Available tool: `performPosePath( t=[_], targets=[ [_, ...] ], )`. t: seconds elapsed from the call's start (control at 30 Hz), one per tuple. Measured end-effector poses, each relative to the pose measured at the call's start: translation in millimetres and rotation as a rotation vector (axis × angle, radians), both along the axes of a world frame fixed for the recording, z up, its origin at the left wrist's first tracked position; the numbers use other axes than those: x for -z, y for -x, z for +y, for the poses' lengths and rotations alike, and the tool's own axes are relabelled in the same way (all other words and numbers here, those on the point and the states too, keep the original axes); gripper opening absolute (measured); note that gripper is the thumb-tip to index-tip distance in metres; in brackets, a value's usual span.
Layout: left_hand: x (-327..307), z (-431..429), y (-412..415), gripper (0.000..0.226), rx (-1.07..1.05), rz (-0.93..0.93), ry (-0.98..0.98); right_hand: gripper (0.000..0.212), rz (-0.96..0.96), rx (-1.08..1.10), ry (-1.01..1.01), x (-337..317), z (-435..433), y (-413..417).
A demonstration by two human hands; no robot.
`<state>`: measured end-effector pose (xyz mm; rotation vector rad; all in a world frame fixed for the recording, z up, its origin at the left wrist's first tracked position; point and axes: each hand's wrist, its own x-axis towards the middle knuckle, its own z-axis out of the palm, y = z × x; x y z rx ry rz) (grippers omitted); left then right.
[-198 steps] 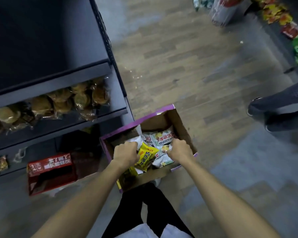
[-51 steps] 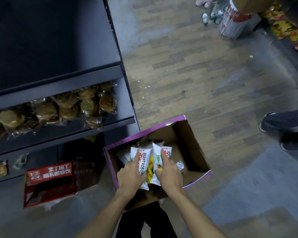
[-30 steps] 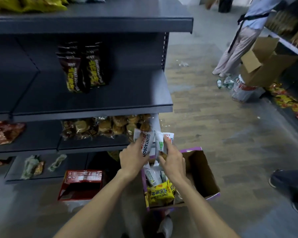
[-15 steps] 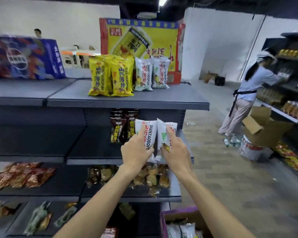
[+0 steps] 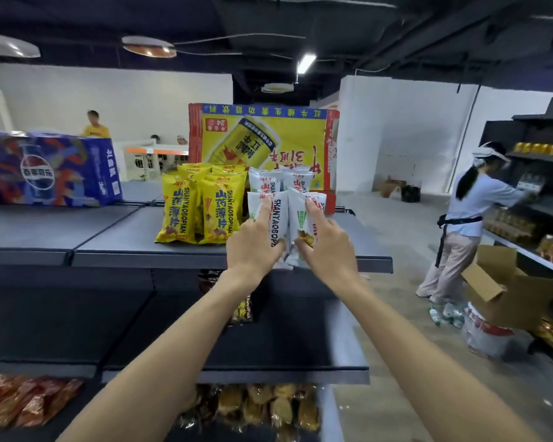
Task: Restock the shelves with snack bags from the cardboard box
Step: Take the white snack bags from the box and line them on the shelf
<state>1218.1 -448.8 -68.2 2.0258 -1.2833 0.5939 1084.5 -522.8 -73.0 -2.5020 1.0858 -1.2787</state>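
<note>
Two white snack bags stand upright side by side, edges touching, at the front lip of the top shelf (image 5: 134, 244). The left hand (image 5: 253, 247) grips the left white bag (image 5: 276, 218), with its forefinger stretched up the bag's face and the other fingers curled around the lower part. The right hand (image 5: 328, 250) grips the right white bag (image 5: 304, 215) in the same way. Whether the bags' bottoms rest on the shelf cannot be told, as the hands cover them.

Just behind them, a row of matching white bags (image 5: 281, 181) stands on the shelf, and a cluster of yellow bags (image 5: 201, 205) stands just beside those on the left. A big yellow drinks carton (image 5: 268, 141) rises at the back, and a blue cola pack (image 5: 48, 169) lies well apart on the left.

Below the top shelf hang dark packets (image 5: 243, 307). Lower down there are clear packs of pastries (image 5: 256, 406) and red packets (image 5: 23, 400).

Across the aisle on the right, another person (image 5: 470, 218) faces a second shelf unit, with an open brown box (image 5: 508, 291) on the floor near their feet.
</note>
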Motion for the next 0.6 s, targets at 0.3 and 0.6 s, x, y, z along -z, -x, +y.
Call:
performPosePath(
  t=[0.3,0.6],
  targets=[
    [-29,-79,-36,0.084,-0.089,-0.055,0.010,0.072,0.048,0.007,-0.021,-30,-101,-41],
    [-11,-118,-56,0.082,-0.243,-0.152,-0.074,0.071,0.048,0.063,0.010,-20,-156,-79]
  ],
)
